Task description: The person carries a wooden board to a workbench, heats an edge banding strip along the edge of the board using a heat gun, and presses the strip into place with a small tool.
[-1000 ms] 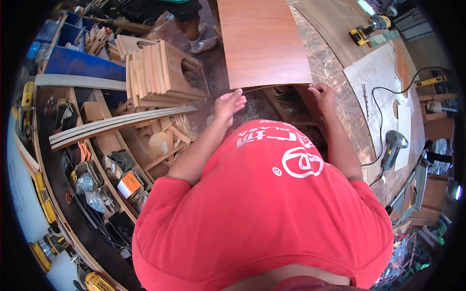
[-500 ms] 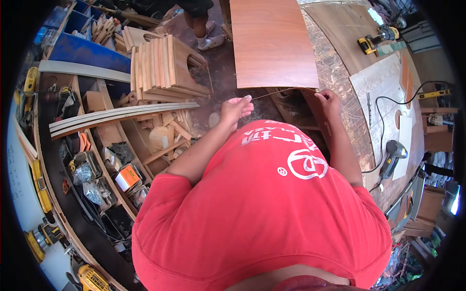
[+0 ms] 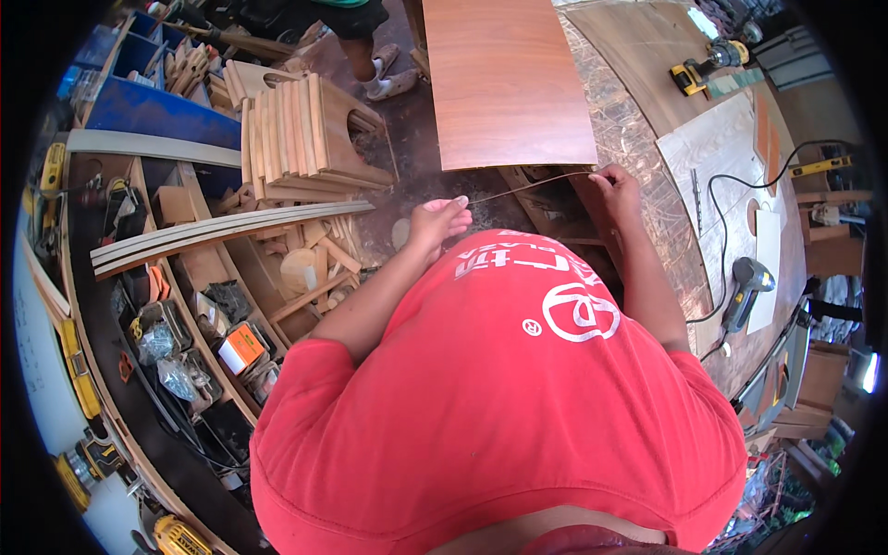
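Observation:
A thin, narrow brown strip (image 3: 529,187) stretches between my two hands, in front of the near edge of a reddish-brown wood-grain board (image 3: 513,83). My left hand (image 3: 438,224) pinches one end of the strip between thumb and fingers. At the other end, my right hand (image 3: 618,192) is closed on the strip, close to the board's near right corner. The strip bows slightly and slants up toward the right hand. The board lies flat on a worn workbench (image 3: 615,102).
Curved wooden pieces (image 3: 310,129) stand stacked at the left, behind pale slats (image 3: 222,228) laid over tool compartments. On the right lie a drill (image 3: 708,67), a corded tool (image 3: 747,289) and its black cable (image 3: 724,222). Another person's legs (image 3: 361,60) show at the far side.
My left hand has come slightly lower and nearer my body, still holding the strip. The strip now slants more and shows more plainly below the board's edge. The whole view has shifted slightly.

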Available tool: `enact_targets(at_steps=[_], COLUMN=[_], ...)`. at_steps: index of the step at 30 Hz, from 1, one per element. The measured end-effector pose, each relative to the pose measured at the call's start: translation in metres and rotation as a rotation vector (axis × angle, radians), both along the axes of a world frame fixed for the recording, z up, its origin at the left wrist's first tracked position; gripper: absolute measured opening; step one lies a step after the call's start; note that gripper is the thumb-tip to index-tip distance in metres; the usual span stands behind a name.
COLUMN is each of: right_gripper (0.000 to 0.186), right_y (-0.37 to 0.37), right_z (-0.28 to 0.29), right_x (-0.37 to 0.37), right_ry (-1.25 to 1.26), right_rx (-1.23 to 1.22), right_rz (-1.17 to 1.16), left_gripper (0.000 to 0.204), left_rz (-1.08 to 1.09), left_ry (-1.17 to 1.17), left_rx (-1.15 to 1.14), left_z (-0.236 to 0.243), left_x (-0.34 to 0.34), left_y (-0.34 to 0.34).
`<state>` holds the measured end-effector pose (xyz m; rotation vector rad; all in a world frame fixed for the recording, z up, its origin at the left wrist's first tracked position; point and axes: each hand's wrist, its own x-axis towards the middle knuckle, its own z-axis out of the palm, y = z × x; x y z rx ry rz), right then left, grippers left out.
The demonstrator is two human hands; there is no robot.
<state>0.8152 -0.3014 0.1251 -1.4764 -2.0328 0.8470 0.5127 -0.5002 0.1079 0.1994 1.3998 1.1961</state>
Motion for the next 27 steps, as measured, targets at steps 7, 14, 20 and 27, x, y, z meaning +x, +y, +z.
enact_targets(at_steps=[7,14,20,27], right_gripper=[0.015,0.022,0.023,0.023], right_y=[0.003,0.006,0.005,0.009], right_z=[0.002,0.001,0.0,-0.002], right_x=[-0.007,-0.013,-0.011,-0.01], right_ry=[0.01,-0.032,-0.09,-0.058], right_rx=[-0.036,-0.049,-0.026,-0.016], right_rz=[-0.047,-0.071,-0.109,-0.102], left_gripper=[0.028,0.035,0.037,0.038], left_rz=[0.092,0.171,0.22,0.202], left_ry=[-0.008,-0.01,-0.002,-0.022], left_rx=[0.051,0.061,0.077,0.099], left_z=[-0.002,-0.01,-0.009,-0.01], left_x=[-0.008,-0.013,-0.013,-0.012], left_y=[0.025,0.033,0.042,0.043])
